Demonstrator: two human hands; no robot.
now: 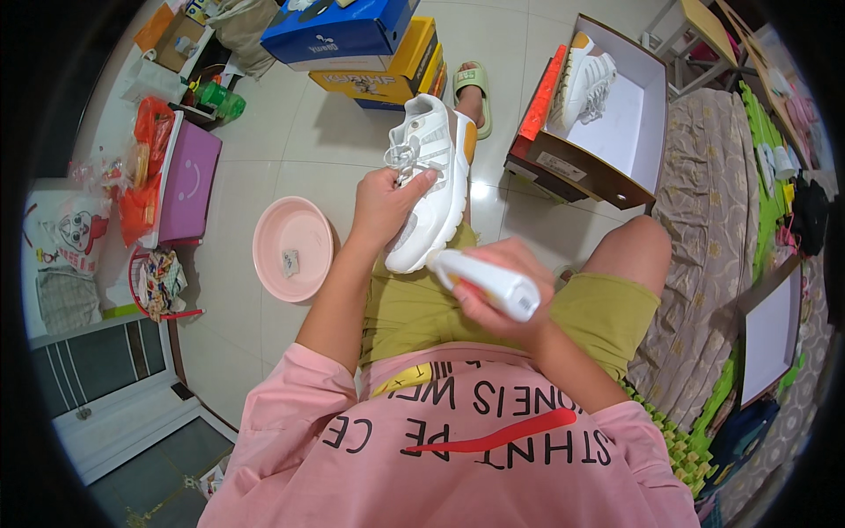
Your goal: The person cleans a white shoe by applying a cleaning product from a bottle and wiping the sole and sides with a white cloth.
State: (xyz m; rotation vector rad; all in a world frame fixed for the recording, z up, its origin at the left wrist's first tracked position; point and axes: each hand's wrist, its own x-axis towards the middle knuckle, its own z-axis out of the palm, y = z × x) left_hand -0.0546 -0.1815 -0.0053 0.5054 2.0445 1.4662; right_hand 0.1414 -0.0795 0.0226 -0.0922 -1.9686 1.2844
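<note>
My left hand (389,201) grips a white lace-up sneaker (432,198) by its upper, thumb on top near the laces, with the toe towards me over my lap. My right hand (505,284) is closed around a white plastic bottle (492,287), slightly blurred. The bottle's tip meets the sole edge beside the sneaker's toe; whether liquid comes out cannot be seen. A second white sneaker (584,86) lies in an open shoe box (640,112) at the upper right.
A pink plastic basin (294,218) with a small packet in it stands on the tiled floor at left. Stacked blue (337,33) and yellow (370,76) shoe boxes are ahead. A purple storage bin (191,178) stands far left; patterned fabric (700,231) hangs at right.
</note>
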